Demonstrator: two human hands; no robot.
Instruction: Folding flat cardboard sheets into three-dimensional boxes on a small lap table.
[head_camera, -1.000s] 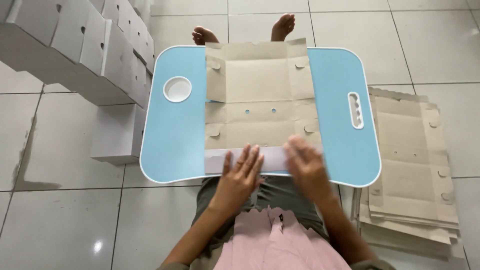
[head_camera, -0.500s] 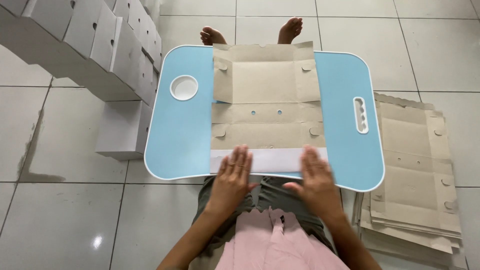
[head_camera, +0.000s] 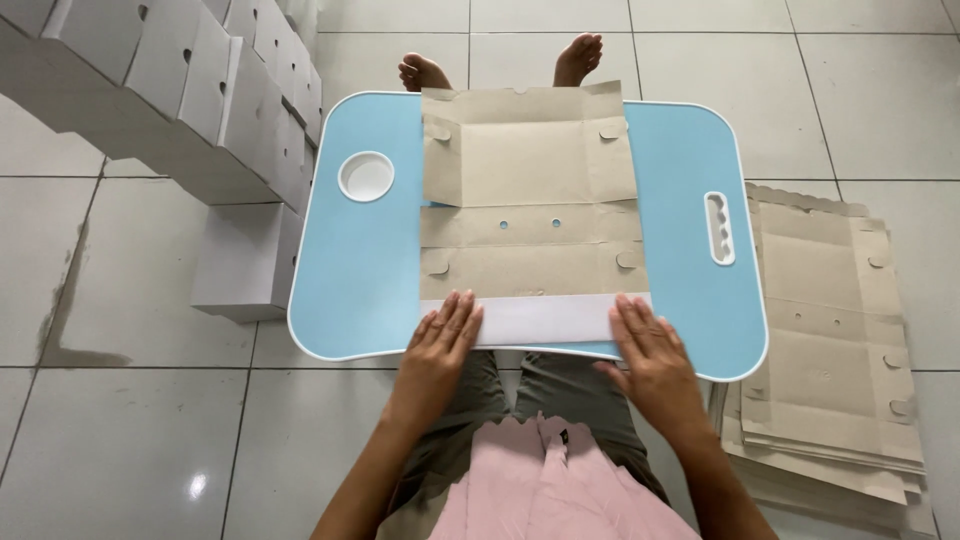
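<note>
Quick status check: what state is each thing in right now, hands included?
Cardboard box blank: flat on the table, near flap folded over, white side up.
Left hand: open, fingers flat on the flap's left end.
Right hand: open, flat on the flap's right end.
Blue lap table: standing over the legs, cup recess empty.
Stack of blanks: unfolded, on the floor.
White boxes: assembled, stacked.

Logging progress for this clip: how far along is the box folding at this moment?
Done: many folded white boxes are stacked on the floor at the left. In hand: one flat cardboard blank lies on the blue lap table, its near flap folded over showing white, with the left hand and right hand pressing that fold. Left: this blank's other flaps are unfolded, and a pile of flat blanks waits at the right.
</note>
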